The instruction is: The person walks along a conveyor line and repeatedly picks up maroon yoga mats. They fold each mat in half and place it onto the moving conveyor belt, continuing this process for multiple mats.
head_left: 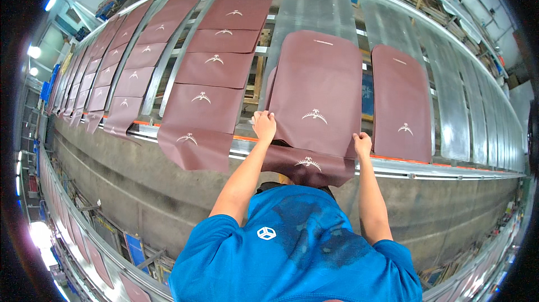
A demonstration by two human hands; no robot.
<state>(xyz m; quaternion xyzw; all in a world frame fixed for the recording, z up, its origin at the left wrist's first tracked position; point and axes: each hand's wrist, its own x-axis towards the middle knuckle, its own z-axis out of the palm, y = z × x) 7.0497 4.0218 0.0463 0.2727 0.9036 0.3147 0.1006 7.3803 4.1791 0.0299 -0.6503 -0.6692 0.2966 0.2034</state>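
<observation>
A maroon, leather-like panel [317, 88] with rounded far corners and a pale winged emblem lies in front of me on a metal rack. My left hand [264, 126] is closed on its near left corner, fingers pinched at the edge. On its near right corner my right hand [362, 144] is closed in the same way. Beneath its near edge another maroon panel [281, 159] with the same emblem droops over the rack's front rail toward me. To the right a single similar panel [400, 100] lies flat, touched by neither hand.
Overlapping maroon panels [210, 91] lie in columns to the left, their near ends hanging over the orange-edged front rail [393, 160]. Bare metal plates [452, 105] run off to the right, with gaps between them. Behind me stands another rack [84, 251] holding maroon panels.
</observation>
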